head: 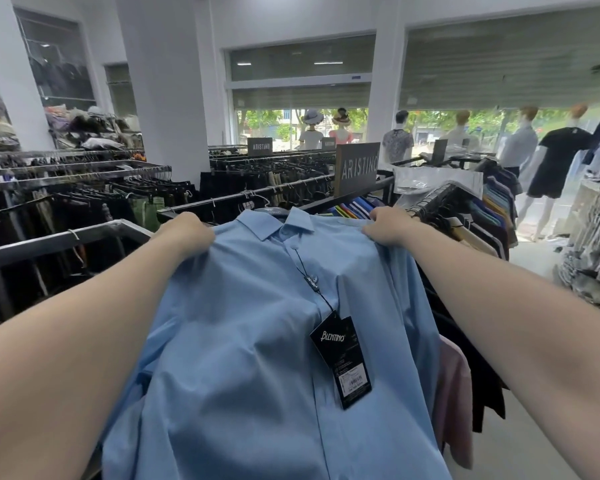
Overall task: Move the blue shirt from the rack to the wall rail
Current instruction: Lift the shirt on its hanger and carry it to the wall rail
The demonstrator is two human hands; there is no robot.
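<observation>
A light blue collared shirt (257, 323) hangs in front of me, front side up, with a black price tag (343, 358) dangling from a button on a string. My left hand (184, 233) grips its left shoulder and my right hand (388, 226) grips its right shoulder. The top of a hanger (271, 211) peeks out behind the collar. A black clothes rack bar (347, 199) runs just behind the shirt. No wall rail can be picked out.
Racks of dark trousers (84, 202) fill the left. A grey brand sign (357, 168) stands on the rack ahead. Colourful folded shirts (482, 216) hang to the right. Mannequins (555, 150) line the windows. A white pillar (167, 81) stands ahead left.
</observation>
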